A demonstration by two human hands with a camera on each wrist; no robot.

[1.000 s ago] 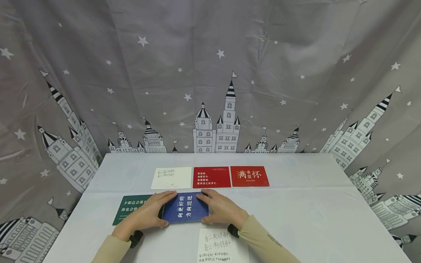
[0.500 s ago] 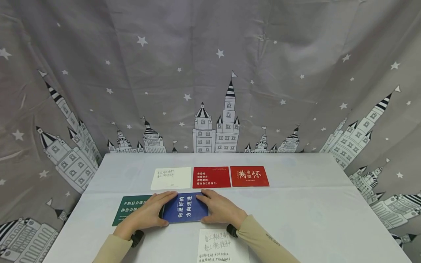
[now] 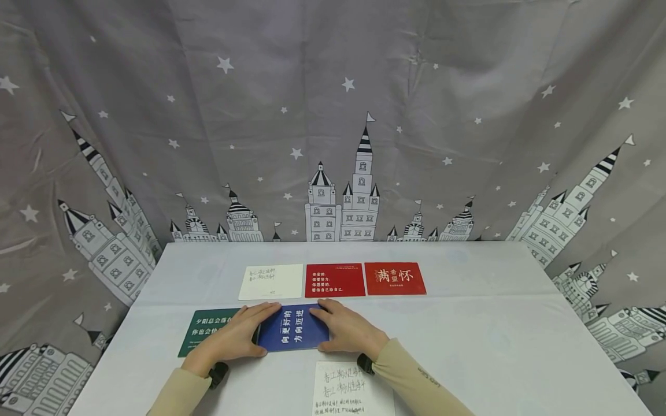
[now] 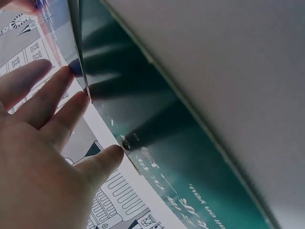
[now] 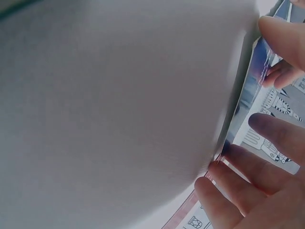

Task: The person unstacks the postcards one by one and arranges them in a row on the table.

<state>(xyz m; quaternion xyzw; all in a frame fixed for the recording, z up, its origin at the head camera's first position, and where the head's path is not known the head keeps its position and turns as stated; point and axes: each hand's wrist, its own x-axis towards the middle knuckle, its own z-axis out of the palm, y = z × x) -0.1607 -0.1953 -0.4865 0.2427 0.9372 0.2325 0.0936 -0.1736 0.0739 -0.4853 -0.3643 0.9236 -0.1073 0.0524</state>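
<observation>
A blue card (image 3: 314,332) with white Chinese characters lies in front of me, bracketed by both hands. My left hand (image 3: 234,338) touches its left side, thumb by the near corner and forefinger by the far one. At the right side my right hand (image 3: 354,329) touches it, likewise with thumb and fingers spread apart. In the wrist views the fingers look fairly straight. A dark green card (image 3: 208,320) with white writing is partly covered by my left hand; in the left wrist view the green card (image 4: 167,114) appears large beside the fingertips.
Behind the hands a row holds a cream handwritten card (image 3: 270,284), a red card with white text (image 3: 351,277) and a red card with large characters (image 3: 395,289). A handwritten white sheet (image 3: 338,401) lies by my right sleeve (image 3: 416,378). A grey castle-print curtain (image 3: 333,115) hangs behind the white table (image 3: 494,329).
Both hands keep their places around the blue card, with only a very slight shift of the right forearm. The cards lie where they were.
</observation>
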